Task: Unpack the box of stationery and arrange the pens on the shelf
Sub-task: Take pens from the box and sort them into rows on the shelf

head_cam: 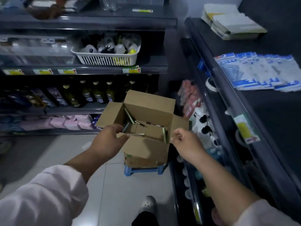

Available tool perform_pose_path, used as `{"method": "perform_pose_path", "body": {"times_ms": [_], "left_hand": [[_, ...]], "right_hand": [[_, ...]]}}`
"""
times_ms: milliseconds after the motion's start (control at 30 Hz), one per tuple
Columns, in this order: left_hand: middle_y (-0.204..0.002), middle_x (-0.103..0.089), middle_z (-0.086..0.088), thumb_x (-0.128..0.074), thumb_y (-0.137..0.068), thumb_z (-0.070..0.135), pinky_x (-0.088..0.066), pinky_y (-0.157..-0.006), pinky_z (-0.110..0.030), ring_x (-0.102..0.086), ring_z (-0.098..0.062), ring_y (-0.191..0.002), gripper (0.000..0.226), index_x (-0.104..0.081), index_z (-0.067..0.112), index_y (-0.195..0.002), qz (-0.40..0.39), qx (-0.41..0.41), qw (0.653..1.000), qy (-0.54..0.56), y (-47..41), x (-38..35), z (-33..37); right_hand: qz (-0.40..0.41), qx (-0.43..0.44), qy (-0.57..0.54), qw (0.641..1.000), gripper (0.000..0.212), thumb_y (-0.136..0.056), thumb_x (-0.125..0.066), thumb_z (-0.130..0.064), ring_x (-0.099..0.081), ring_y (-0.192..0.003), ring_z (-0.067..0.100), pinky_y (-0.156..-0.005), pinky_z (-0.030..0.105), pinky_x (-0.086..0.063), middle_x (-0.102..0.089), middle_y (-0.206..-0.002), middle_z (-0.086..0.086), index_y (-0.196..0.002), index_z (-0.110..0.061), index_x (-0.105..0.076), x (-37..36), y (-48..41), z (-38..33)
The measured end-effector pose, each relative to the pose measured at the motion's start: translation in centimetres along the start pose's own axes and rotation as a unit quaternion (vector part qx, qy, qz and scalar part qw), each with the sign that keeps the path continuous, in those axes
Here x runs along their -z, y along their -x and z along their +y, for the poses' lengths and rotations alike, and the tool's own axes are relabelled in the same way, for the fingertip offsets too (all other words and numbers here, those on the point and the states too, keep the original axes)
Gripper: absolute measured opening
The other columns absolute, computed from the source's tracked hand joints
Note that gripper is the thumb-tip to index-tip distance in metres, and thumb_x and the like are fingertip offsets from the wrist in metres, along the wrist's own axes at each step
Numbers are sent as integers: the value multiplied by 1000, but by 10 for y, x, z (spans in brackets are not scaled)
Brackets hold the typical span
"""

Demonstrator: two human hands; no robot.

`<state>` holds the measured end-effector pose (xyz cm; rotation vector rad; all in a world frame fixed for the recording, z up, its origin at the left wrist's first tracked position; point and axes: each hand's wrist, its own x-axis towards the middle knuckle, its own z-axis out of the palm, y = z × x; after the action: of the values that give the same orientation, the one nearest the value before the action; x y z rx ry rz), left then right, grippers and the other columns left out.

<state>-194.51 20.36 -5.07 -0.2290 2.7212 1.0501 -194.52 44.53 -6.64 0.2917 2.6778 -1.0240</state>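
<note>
Evidently early stage: open box (151,101) between the hands holds pen packs (129,117) not yet shelved; left hand (108,141) and right hand (184,141) each pinch its near rim.

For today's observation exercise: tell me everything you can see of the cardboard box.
The cardboard box is plain brown, open, its flaps spread outward, the near one folded in. It stands upright on a small blue stool. Inside lie pens and flat green-edged packs. The left hand reaches over its near left corner; the right hand pinches its near right corner.
</note>
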Motion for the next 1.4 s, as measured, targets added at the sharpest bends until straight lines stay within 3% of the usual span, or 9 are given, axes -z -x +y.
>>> {"method": "perform_pose_path", "body": {"times_ms": [233, 367, 500, 667, 767, 1000, 1100, 1233, 1400], "left_hand": [[-107, -65, -8, -62, -87, 32, -49, -81, -33, -60, -23, -95, 34, -62, 12, -114, -21, 18, 998, -49, -109, -43, -18], [-95, -64, -15, -63, -83, 37, -37, -65, -28, -60, -29, -86, 31, -62, 9, -97, -52, 22, 994, -90, -169, -74, -48], [-88, -58, -10, -64, -83, 34, -37, -63, -30, -59, -31, -85, 27, -61, 12, -98, -98, -4, 983, -156, -222, -104, -73], [-125, -52, -14, -68, -81, 36, -43, -89, -32, -52, -32, -113, 52, -53, 15, -126, -182, -13, 960, -211, -277, -147, -107], [-136, -47, -12, -71, -78, 37, -41, -95, -30, -49, -29, -121, 64, -47, 17, -134, -238, -38, 943, -231, -298, -172, -130], [-129, -51, -9, -76, -73, 34, -42, -87, -26, -52, -23, -113, 59, -54, 13, -124, -344, -78, 887, -298, -329, -213, -161], [-130, -48, -9, -78, -70, 36, -44, -91, -29, -50, -24, -114, 64, -53, 14, -124, -351, -97, 871, -330, -336, -224, -168], [-130, -45, -9, -82, -64, 37, -45, -95, -33, -49, -24, -115, 69, -52, 15, -123, -358, -99, 860, -350, -344, -230, -172], [-111, -63, -8, -82, -64, 36, -51, -80, -32, -60, -24, -97, 47, -65, 15, -103, -409, -62, 840, -351, -350, -235, -175]], "right_hand": [[-49, -19, -3, 999, 25, -93, -56, -25, -57, -109, 18, -93, 35, -47, -60, -122, -1, -117, -17, -58, -41, -106, 25], [-73, -36, -6, 997, 23, -93, -57, -25, -57, -108, 19, -92, 36, -48, -59, -117, -2, -115, -20, -57, -77, -156, 41], [-103, -56, 13, 993, 25, -91, -59, -25, -57, -106, 20, -93, 40, -48, -61, -115, 1, -115, -21, -57, -111, -199, 57], [-156, -79, 69, 982, 26, -93, -56, -25, -57, -87, 17, -73, 27, -47, -61, -105, 2, -118, -20, -55, -150, -249, 82], [-193, -91, 100, 972, 30, -92, -56, -23, -58, -100, 23, -83, 30, -50, -60, -121, 6, -122, -18, -56, -178, -273, 95], [-326, -96, 233, 911, 56, -76, -75, -28, -55, -107, 25, -83, 28, -47, -52, -127, 8, -124, -17, -50, -222, -298, 115], [-348, -63, 283, 892, 69, -67, -82, -34, -50, -116, 26, -92, 31, -46, -46, -132, 8, -125, -18, -48, -233, -301, 122], [-354, -51, 313, 880, 72, -65, -83, -39, -46, -120, 28, -97, 31, -42, -44, -134, 10, -125, -16, -49, -238, -307, 123], [-374, -76, 291, 877, 66, -65, -84, -34, -53, -112, 27, -88, 28, -46, -48, -129, 11, -120, -13, -53, -241, -312, 126]]}}
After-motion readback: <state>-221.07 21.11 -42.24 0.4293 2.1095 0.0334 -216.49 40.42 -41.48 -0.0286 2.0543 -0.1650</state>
